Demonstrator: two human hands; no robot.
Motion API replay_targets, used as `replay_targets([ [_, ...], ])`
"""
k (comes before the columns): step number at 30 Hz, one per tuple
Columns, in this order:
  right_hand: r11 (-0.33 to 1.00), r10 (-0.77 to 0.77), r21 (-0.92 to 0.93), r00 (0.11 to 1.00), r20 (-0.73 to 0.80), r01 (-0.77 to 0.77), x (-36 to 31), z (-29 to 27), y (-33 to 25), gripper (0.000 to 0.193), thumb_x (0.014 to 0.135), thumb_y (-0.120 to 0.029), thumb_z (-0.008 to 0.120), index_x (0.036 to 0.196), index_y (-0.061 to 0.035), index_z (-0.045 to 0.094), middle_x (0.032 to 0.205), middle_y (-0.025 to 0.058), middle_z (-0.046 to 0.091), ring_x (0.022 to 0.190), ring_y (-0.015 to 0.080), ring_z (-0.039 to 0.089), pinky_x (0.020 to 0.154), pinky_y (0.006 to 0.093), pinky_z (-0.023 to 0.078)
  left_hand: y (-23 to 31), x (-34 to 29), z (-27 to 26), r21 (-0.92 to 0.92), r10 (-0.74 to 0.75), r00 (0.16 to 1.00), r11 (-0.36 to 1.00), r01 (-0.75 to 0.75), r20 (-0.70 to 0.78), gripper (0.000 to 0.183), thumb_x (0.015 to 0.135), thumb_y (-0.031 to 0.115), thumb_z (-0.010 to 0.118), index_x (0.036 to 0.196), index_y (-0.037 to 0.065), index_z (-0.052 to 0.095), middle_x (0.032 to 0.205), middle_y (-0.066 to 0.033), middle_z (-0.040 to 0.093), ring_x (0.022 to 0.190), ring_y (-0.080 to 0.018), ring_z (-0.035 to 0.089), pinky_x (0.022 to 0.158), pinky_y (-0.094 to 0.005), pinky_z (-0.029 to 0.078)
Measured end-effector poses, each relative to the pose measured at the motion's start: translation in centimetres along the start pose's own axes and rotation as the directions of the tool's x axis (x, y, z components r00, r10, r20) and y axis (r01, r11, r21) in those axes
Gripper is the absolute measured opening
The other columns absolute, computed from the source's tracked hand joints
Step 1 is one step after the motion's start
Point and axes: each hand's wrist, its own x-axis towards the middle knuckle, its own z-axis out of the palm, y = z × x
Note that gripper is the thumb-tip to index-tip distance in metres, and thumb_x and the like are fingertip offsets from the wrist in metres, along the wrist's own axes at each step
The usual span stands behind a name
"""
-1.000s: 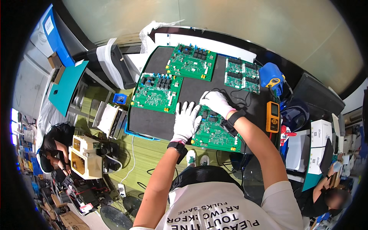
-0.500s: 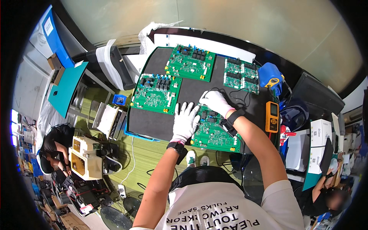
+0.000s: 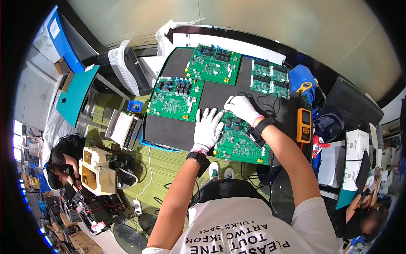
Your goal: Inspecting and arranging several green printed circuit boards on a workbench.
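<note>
A green circuit board (image 3: 241,146) lies at the near edge of the dark work mat. My left hand (image 3: 207,132), in a white glove, rests with fingers spread on the mat and against the board's left edge. At the board's far edge is my right hand (image 3: 243,108), also gloved, with its fingers bent and pressed together; whatever is in them is hidden. A thin black cable (image 3: 270,103) loops beside that hand. Two similar boards lie beyond: one circuit board (image 3: 174,98) to the left, another circuit board (image 3: 213,63) at the far side.
A panel of smaller boards (image 3: 270,78) sits at the far right, near a blue-and-yellow device (image 3: 303,82). An orange handheld meter (image 3: 304,125) lies at the right edge. Left of the table stands a cream machine (image 3: 98,171), with a person (image 3: 63,163) bent beside it.
The whole view has shifted slightly. Both hands keep nearly the same places at the near board, the right one still at its far edge.
</note>
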Motion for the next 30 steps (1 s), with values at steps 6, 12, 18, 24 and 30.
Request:
replay_targets([
  [6, 0.998, 0.031, -0.054, 0.999, 0.043, -0.028, 0.2, -0.1, -0.3, 0.026, 0.078, -0.027, 0.058, 0.081, -0.0032, 0.068, 0.081, 0.0150, 0.066, 0.080, 0.0321, 0.063, 0.073, 0.0380, 0.048, 0.0, 0.1, -0.1, 0.006, 0.004, 1.000, 1.000, -0.004, 0.000, 0.041, 0.089, 0.030, 0.048, 0.127, 0.014, 0.051, 0.129, -0.0118, 0.049, 0.121, -0.0333, 0.043, 0.109, -0.0504, 0.019],
  [12, 0.999, 0.035, -0.003, 0.999, 0.005, -0.035, 0.0, -0.1, -0.1, 0.027, 0.077, -0.029, 0.058, 0.081, -0.0056, 0.069, 0.079, 0.0177, 0.065, 0.078, 0.0334, 0.062, 0.071, 0.0417, 0.047, -0.3, 0.1, 0.3, -0.008, 0.002, 1.000, 1.000, -0.002, -0.024, 0.039, 0.090, 0.029, 0.048, 0.126, 0.015, 0.052, 0.129, -0.0110, 0.050, 0.121, -0.0335, 0.043, 0.109, -0.0498, 0.020],
  [18, 0.943, 0.095, 0.326, 0.994, -0.054, -0.072, -2.6, -0.6, -1.0, 0.028, 0.079, -0.029, 0.061, 0.081, -0.0013, 0.067, 0.075, 0.0130, 0.065, 0.069, 0.0203, 0.062, 0.066, 0.0323, 0.047, -0.4, 0.4, 0.4, -0.116, -0.028, 0.998, 0.993, 0.021, -0.061, 0.035, 0.090, 0.030, 0.048, 0.120, 0.015, 0.057, 0.126, -0.0102, 0.053, 0.121, -0.0319, 0.044, 0.110, -0.0480, 0.019],
  [24, 0.673, 0.078, 0.655, 0.913, 0.401, -0.345, -8.8, -2.5, -5.6, 0.027, 0.085, -0.023, 0.064, 0.098, -0.0003, 0.066, 0.090, 0.0045, 0.066, 0.075, 0.0110, 0.060, 0.069, 0.0238, 0.049, -0.4, 5.9, -3.6, -0.727, -0.387, 0.895, 0.678, 0.113, -0.223, 0.028, 0.094, 0.021, 0.049, 0.110, 0.001, 0.061, 0.108, -0.0136, 0.063, 0.103, -0.0257, 0.059, 0.092, -0.0328, 0.044],
  [30, 0.615, -0.049, 0.682, 0.843, 0.535, -0.397, -11.8, -0.2, -8.0, 0.027, 0.088, -0.023, 0.060, 0.105, -0.0029, 0.065, 0.103, 0.0037, 0.062, 0.095, 0.0107, 0.055, 0.080, 0.0271, 0.046, 0.4, 10.0, -5.0, -0.774, -0.455, 0.849, 0.627, 0.091, -0.268, 0.032, 0.096, 0.023, 0.045, 0.111, -0.001, 0.060, 0.110, -0.0137, 0.062, 0.101, -0.0233, 0.058, 0.090, -0.0317, 0.043],
])
